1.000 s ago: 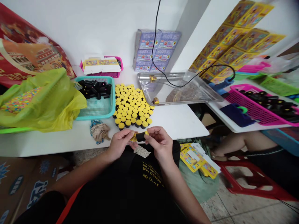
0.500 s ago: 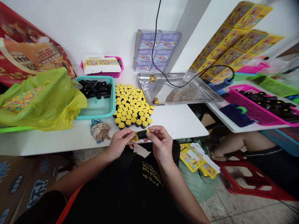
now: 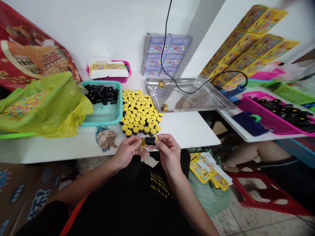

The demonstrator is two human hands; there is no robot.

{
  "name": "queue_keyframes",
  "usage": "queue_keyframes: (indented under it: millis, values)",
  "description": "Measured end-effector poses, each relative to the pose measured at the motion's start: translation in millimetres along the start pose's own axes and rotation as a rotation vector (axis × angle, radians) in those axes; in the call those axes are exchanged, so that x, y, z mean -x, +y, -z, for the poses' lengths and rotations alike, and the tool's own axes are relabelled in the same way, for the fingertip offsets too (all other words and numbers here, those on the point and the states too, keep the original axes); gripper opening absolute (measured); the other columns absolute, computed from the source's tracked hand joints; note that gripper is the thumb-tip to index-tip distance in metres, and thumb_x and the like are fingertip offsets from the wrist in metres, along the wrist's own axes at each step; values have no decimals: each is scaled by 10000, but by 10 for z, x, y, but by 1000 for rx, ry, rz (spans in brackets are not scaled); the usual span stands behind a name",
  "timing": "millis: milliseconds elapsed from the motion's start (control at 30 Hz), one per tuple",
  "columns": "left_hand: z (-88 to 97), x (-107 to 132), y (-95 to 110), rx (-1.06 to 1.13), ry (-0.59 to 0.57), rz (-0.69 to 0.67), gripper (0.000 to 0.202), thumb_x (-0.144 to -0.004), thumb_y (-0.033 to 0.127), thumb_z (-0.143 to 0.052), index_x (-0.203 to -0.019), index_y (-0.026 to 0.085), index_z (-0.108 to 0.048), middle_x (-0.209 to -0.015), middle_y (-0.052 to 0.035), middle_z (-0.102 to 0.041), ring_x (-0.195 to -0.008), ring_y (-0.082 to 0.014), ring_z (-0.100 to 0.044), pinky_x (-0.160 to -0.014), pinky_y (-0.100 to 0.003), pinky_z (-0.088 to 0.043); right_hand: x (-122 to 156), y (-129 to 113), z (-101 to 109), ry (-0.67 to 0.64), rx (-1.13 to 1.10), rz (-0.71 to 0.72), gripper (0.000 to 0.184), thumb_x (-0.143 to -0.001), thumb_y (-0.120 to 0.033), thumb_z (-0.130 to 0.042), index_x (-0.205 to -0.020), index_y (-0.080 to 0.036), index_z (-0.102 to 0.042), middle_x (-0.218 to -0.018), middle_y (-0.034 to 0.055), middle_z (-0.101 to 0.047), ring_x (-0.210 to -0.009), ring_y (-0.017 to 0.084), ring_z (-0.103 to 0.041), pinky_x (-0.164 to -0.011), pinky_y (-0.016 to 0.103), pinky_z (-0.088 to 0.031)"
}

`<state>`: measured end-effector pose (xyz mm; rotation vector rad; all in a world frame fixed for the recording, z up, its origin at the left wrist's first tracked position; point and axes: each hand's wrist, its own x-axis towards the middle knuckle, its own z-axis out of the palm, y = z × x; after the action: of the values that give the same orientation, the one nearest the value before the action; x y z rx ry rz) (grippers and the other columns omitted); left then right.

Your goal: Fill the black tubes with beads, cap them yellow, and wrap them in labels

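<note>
Just over the table's front edge, my right hand (image 3: 170,151) pinches a small black tube (image 3: 149,141) by its yellow-capped right end. The tube lies level, pointing left. My left hand (image 3: 126,151) is closed on a yellow printed label (image 3: 143,143) that meets the tube's left end; how far it sticks to the tube is too small to tell. A speckled pale strip of paper (image 3: 150,161) hangs below the left fingers, above my lap. Beyond my hands, many yellow-capped black tubes (image 3: 139,114) stand upright, packed close together on the white table.
A turquoise basket (image 3: 103,123) of black tubes stands left, beside a basket draped in yellow plastic (image 3: 61,111). A crumpled cloth (image 3: 106,138) lies in front. A metal tray (image 3: 192,110) overhangs the table's right gap. Another person's leg (image 3: 253,152) is at the right.
The black tube is turned to a more level position between my hands, and its left end sits slightly clearer of the yellow label. Both hands keep their grip.
</note>
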<state>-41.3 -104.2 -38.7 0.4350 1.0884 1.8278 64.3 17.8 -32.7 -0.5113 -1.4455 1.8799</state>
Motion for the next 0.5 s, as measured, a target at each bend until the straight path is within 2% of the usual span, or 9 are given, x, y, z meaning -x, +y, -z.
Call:
queue_keyframes:
  millis: [133,300,500]
  values:
    - [9,13,-7,-58,-21,-3,436,-697,319,-846,-1024,133,-626,-871,-73,-728,-686,-206,-725,-580,-275,-562,10,-3,-1,5,32,27,258,-747,-322,-795,-909,-225,-620,-819,-4,-654,-593,138,-631,-568,317,-585]
    - [37,2,-38,-121,-15,32,405,-761,347,-789,-1061,137,-616,-857,-74,-726,-643,-190,-707,-537,-259,-533,10,20,-1,3,48,25,258,-735,-311,-814,-893,-219,-633,-795,-8,-668,-587,135,-629,-543,295,-566]
    - [64,3,-34,-82,1,-15,336,-763,357,-789,-1004,138,-709,-889,-72,-706,-792,-186,-691,-571,-235,-536,23,23,6,1,83,40,239,-734,-309,-815,-875,-219,-643,-784,-1,-676,-602,122,-607,-491,239,-489]
